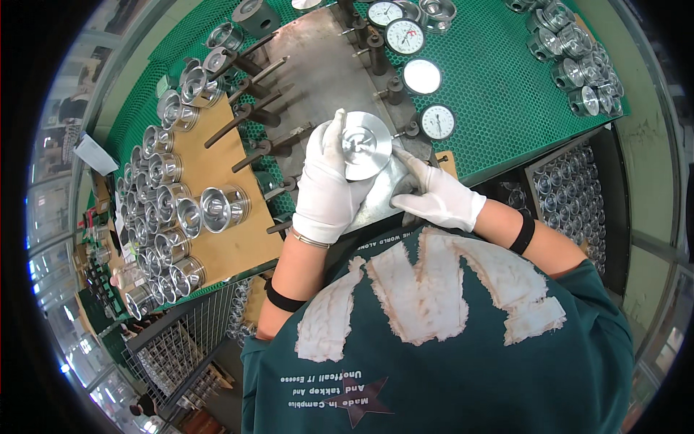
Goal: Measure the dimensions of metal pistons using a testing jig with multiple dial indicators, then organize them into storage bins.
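A shiny round metal piston point(366, 146) sits over the steel plate, its flat crown with a recessed centre facing up. My left hand point(325, 177), in a white glove, is closed around the piston's left side, thumb along its edge. My right hand point(437, 192) wears a white glove with grey fingertips. Its fingers are apart at the piston's lower right, one fingertip close to the rim; whether it touches is unclear. Just right of the piston, a dial gauge point(437, 121) is mounted on a dark post. The piston's underside is hidden.
The worn steel plate point(318, 65) carries dark posts with rods on both sides. More dial gauges point(405, 36) line its right. Many pistons point(172, 166) stand on brown board at left. Another piston group point(575, 43) sits on green matting at far right. A crate of pistons point(567, 192) is below.
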Demonstrator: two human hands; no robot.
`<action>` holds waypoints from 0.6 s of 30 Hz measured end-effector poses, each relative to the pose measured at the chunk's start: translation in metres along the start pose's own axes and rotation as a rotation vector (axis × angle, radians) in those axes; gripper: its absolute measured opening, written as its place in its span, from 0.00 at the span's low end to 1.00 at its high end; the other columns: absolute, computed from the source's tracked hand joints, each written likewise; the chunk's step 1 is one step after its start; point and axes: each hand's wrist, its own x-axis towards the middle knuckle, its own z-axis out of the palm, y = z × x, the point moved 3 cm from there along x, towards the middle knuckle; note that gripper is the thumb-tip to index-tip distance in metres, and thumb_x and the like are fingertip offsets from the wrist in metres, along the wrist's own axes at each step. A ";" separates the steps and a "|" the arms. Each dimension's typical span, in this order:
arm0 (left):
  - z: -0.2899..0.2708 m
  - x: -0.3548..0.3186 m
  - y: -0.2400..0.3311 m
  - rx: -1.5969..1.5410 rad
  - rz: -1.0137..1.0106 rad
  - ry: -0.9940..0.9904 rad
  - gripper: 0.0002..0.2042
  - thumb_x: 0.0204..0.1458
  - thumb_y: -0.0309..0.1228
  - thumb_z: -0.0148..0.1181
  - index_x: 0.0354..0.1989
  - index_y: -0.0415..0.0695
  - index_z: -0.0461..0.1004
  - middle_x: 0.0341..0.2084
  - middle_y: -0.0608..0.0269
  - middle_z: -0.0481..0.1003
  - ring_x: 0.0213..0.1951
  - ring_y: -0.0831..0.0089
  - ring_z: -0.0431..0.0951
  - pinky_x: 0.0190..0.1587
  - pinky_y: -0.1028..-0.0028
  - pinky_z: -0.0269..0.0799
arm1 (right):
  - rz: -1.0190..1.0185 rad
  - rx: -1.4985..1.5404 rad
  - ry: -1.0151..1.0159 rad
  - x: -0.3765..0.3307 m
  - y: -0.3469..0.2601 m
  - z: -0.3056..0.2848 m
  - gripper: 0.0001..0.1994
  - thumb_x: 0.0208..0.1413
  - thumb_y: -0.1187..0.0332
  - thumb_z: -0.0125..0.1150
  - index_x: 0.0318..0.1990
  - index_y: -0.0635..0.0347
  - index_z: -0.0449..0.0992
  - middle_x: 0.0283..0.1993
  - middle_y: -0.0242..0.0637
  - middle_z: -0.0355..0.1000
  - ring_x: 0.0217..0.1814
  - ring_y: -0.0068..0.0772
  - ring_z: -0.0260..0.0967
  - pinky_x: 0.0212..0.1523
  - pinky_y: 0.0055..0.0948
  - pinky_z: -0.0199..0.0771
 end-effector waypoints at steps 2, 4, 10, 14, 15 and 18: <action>0.000 0.002 0.003 -0.002 0.008 0.011 0.49 0.38 0.35 0.77 0.70 0.42 0.54 0.55 0.46 0.67 0.54 0.49 0.71 0.55 0.60 0.72 | -0.022 -0.039 0.009 0.004 0.012 -0.002 0.46 0.51 0.56 0.62 0.71 0.74 0.47 0.40 0.59 0.77 0.44 0.53 0.77 0.50 0.37 0.74; -0.005 0.004 0.009 -0.009 0.006 -0.012 0.46 0.40 0.32 0.75 0.69 0.41 0.55 0.55 0.41 0.67 0.52 0.46 0.73 0.51 0.60 0.75 | 0.017 -0.015 -0.023 0.001 0.013 -0.005 0.47 0.51 0.54 0.62 0.71 0.74 0.47 0.42 0.60 0.77 0.46 0.54 0.77 0.51 0.37 0.74; -0.027 -0.019 0.052 -1.134 -0.639 -0.126 0.28 0.54 0.20 0.50 0.66 0.32 0.57 0.54 0.48 0.71 0.47 0.62 0.79 0.52 0.66 0.75 | -0.323 0.223 -0.019 -0.010 -0.039 -0.046 0.35 0.58 0.65 0.57 0.70 0.67 0.53 0.66 0.51 0.63 0.69 0.41 0.60 0.67 0.33 0.60; -0.057 0.004 0.053 -0.614 -0.373 0.036 0.22 0.61 0.21 0.45 0.65 0.32 0.59 0.57 0.48 0.70 0.43 0.70 0.79 0.50 0.72 0.74 | -0.287 0.278 0.095 -0.016 -0.045 -0.111 0.28 0.56 0.74 0.49 0.67 0.66 0.61 0.66 0.43 0.63 0.68 0.36 0.60 0.66 0.32 0.61; -0.066 0.005 0.032 -0.526 -0.446 0.166 0.22 0.62 0.22 0.46 0.65 0.33 0.59 0.58 0.48 0.69 0.44 0.71 0.79 0.51 0.72 0.73 | -0.338 -0.004 0.224 -0.017 -0.037 -0.135 0.27 0.56 0.74 0.49 0.66 0.67 0.63 0.66 0.43 0.64 0.67 0.36 0.61 0.65 0.32 0.62; -0.116 -0.030 -0.056 -0.126 -0.486 0.584 0.22 0.62 0.27 0.50 0.64 0.33 0.62 0.56 0.48 0.71 0.50 0.64 0.76 0.58 0.67 0.68 | -0.196 0.077 0.556 -0.004 0.006 -0.204 0.25 0.58 0.71 0.49 0.64 0.66 0.64 0.61 0.45 0.67 0.61 0.36 0.66 0.61 0.32 0.68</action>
